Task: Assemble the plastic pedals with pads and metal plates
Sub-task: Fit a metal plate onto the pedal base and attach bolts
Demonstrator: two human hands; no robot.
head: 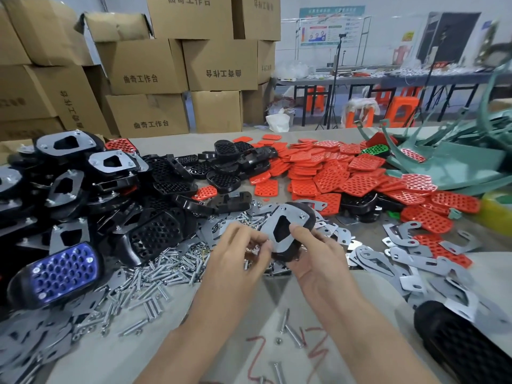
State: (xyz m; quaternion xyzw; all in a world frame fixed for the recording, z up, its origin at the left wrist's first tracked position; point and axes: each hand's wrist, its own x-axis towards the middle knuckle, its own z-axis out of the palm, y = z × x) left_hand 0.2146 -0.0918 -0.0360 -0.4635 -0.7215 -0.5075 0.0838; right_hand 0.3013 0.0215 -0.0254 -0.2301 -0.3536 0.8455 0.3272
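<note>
My right hand [313,253] grips a black plastic pedal [309,217] from below, thumb pressing on the grey metal plate [279,231] that lies on top of it. My left hand [238,250] pinches a few small silver fasteners [255,248] just left of the plate's lower edge. The pedal is held above a heap of screws and loose plates in the middle of the table.
Assembled black pedals [69,173] pile up at the left, one with a blue pad [65,270]. Red pads [357,176] spread across the back right. Loose metal plates [415,259] and screws [155,275] litter the table. Cardboard boxes [144,67] stand behind. Green plastic parts [454,159] lie far right.
</note>
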